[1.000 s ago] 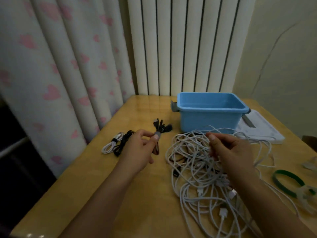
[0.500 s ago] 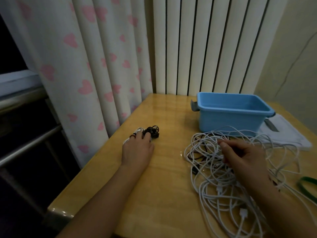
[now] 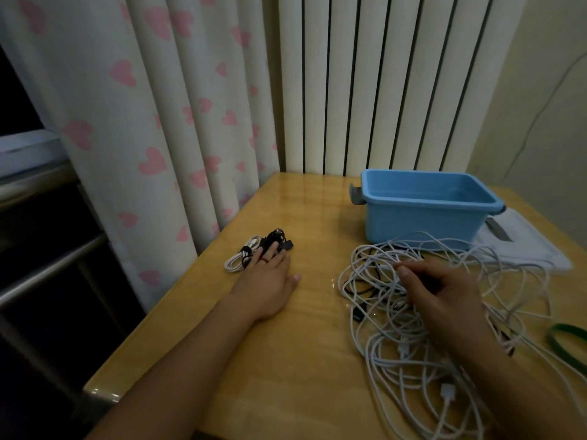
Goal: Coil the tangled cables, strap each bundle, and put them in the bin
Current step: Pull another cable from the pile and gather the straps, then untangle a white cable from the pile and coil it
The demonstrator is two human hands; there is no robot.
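- Left hand lies flat on the wooden table, fingers extended; the fingertips rest on a small black cable bundle, partly covering it, so its strap cannot be made out.
- A coiled white cable bundle lies just beside the black one, bound at mid-length by a dark strap; the fingers overlap its near end.
- Right hand rests on the tangled cables, fingers curled, thumb and forefinger pinching a white strand. The palm hides what lies beneath it.
- The tangle is mostly thin, white, round-section cable in loose overlapping loops, with a few dark strands mixed in; white plug ends show near the bottom. Its lower loops are cut off by the frame edge.
- Blue plastic bin, rectangular, smooth-walled, with grey latches at both ends, stands behind the tangle; the visible part of its interior holds no cable.
- A white lid, flat, lies beside the bin, partly behind it.
- A green band, curved, is cut off at the right edge.
- Heart-printed curtain, pleated, hangs behind the table's left side.
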